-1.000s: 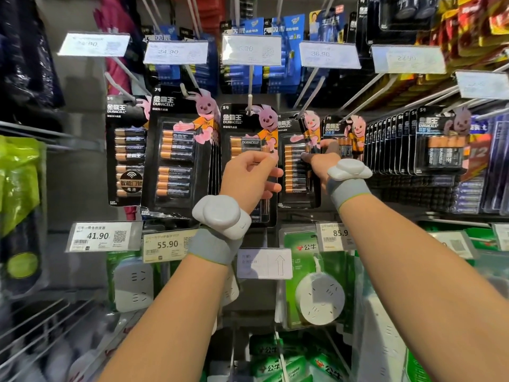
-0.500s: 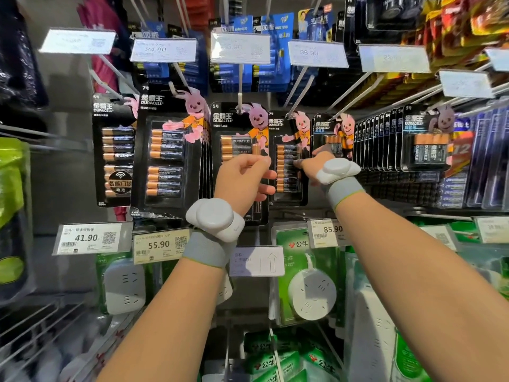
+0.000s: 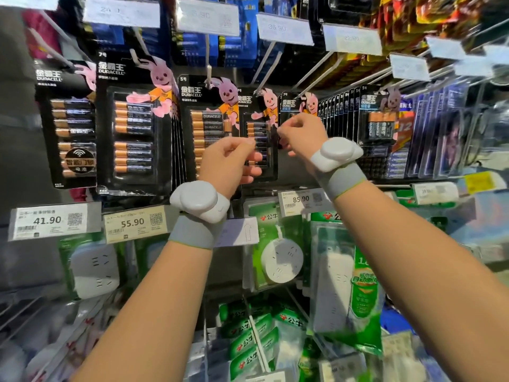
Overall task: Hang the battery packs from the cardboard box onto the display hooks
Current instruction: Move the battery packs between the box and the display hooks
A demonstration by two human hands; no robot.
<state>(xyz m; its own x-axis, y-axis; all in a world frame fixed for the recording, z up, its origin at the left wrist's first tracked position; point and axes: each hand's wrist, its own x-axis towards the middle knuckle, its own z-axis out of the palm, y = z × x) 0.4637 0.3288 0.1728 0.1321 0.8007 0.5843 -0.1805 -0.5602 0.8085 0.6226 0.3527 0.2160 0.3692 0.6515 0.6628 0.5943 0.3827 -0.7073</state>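
The left hand (image 3: 228,161) curls its fingers (image 3: 252,162) round 1 hanging battery pack (image 3: 260,139); the right hand (image 3: 301,133) pinches the opposite edge (under its hook (image 3: 268,71)).

Centre of frame: left hand (image 3: 228,161), fingers curled, lies before the lower right of a hanging pack (image 3: 209,125). Right hand (image 3: 300,133), also curled, covers the foot of a small pack (image 3: 296,104). A narrow pack (image 3: 260,128) hangs between them. Whether either hand grips anything cannot be told. Price tags (image 3: 135,223) sit at lower left.
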